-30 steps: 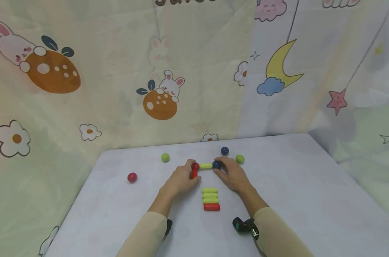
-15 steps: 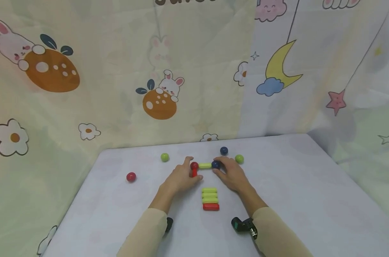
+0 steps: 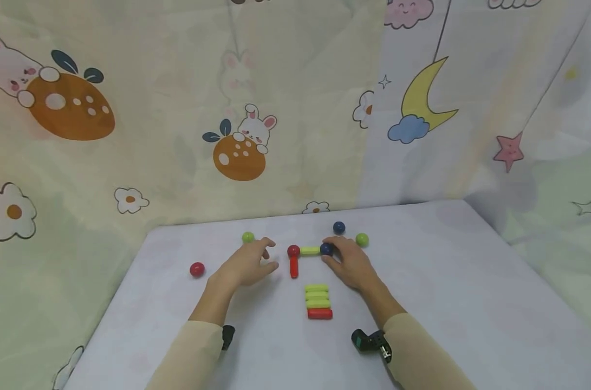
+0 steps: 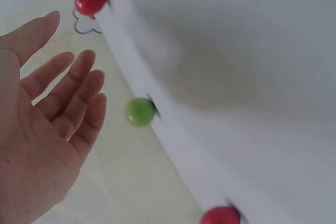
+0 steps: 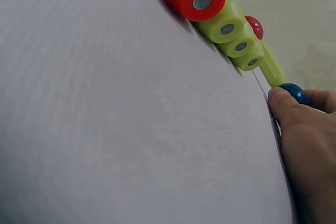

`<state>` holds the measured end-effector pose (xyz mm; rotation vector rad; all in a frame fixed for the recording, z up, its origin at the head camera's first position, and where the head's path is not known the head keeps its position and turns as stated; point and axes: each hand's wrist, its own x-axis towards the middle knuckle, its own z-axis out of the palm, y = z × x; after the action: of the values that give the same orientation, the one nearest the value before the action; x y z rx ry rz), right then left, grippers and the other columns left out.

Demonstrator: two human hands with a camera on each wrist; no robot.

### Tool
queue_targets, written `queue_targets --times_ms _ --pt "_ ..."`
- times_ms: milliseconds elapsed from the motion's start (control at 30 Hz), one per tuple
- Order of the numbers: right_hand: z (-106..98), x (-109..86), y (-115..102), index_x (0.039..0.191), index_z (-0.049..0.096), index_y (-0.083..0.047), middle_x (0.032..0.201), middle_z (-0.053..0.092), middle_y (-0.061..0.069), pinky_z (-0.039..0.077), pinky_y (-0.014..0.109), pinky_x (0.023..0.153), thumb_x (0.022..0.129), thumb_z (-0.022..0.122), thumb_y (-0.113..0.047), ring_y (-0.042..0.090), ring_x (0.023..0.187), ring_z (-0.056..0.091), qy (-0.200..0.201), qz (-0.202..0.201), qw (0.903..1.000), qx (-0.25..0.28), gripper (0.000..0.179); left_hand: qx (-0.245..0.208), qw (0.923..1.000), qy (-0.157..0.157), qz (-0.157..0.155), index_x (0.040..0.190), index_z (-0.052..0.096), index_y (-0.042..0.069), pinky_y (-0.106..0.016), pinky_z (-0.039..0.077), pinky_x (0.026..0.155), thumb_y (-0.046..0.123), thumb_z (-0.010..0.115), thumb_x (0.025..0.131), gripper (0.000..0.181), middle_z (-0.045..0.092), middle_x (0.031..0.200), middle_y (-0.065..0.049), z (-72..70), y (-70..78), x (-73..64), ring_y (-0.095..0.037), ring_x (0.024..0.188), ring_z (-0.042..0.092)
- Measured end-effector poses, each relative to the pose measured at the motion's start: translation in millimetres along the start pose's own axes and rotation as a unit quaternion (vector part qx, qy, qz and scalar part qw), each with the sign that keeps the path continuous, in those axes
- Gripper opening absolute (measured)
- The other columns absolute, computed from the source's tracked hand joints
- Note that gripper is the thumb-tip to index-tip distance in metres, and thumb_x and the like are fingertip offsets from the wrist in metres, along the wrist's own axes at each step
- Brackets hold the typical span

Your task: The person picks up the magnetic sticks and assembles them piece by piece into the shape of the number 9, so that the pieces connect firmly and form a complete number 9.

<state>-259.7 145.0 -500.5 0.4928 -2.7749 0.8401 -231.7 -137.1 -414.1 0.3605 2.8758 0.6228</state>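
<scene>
My right hand (image 3: 350,264) pinches a dark blue ball (image 3: 326,249) between thumb and fingers at the right end of a yellow-green rod (image 3: 310,251). That rod's left end meets a red ball (image 3: 293,251), from which a red rod (image 3: 294,267) points toward me. To the left of this joined shape, my left hand (image 3: 244,264) hovers over the table with fingers spread and nothing in its grasp. In the left wrist view its palm and loosely bent fingers show near a green ball (image 4: 139,112).
Several yellow-green rods (image 3: 317,296) and one red rod (image 3: 319,313) lie stacked side by side in front; silver discs show in their ends in the right wrist view. Loose balls include a red one (image 3: 196,270), a blue one (image 3: 339,227) and a green one (image 3: 362,239).
My left hand has let go of the red ball and red rod and moved left, toward the green ball. My right hand stays on the blue ball.
</scene>
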Motion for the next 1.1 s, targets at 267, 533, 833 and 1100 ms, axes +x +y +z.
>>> queue_targets --times_ms 267,533,833,1100 --pt "-5 -3.2 5 0.138 0.060 -0.019 0.140 0.063 0.005 0.045 0.050 0.110 0.096 0.073 -0.031 0.028 0.132 0.056 0.008 0.010 0.9999 -0.011 0.045 0.045 0.9968 0.051 0.041 0.139 0.061 0.011 -0.055 0.045 0.105 0.029 0.073 0.095 0.049 0.062 0.134 -0.012 -11.5 -26.2 -13.1 -0.034 0.127 0.051" --pt "9 17.5 -15 0.142 0.057 -0.021 0.145 0.059 0.003 0.042 0.047 0.114 0.099 0.068 -0.036 0.027 0.137 0.052 -0.007 -0.032 0.9994 0.008 0.047 0.053 0.9920 0.115 0.008 0.137 0.061 0.012 -0.067 0.033 0.095 0.028 0.073 0.093 0.048 0.051 0.145 -0.020 -52.5 -72.6 -47.9 -0.048 0.133 0.037" --pt "0 9.6 -3 0.141 0.058 -0.020 0.143 0.060 0.005 0.044 0.048 0.112 0.097 0.072 -0.032 0.028 0.135 0.054 0.003 -0.003 1.0000 -0.006 0.048 0.013 0.9939 0.109 -0.013 0.143 0.056 0.012 -0.070 0.034 0.096 0.025 0.075 0.091 0.057 0.046 0.148 -0.026 -50.7 -101.0 -52.4 -0.050 0.129 0.038" --pt "0 -2.0 1 0.141 0.058 -0.022 0.145 0.060 0.005 0.042 0.049 0.113 0.097 0.072 -0.033 0.028 0.137 0.053 -0.005 0.013 0.9999 0.004 0.048 0.001 0.9941 0.083 -0.069 0.148 0.051 0.015 -0.071 0.038 0.096 0.025 0.076 0.089 0.064 0.040 0.149 -0.030 -33.1 -126.4 -60.1 -0.053 0.131 0.034"
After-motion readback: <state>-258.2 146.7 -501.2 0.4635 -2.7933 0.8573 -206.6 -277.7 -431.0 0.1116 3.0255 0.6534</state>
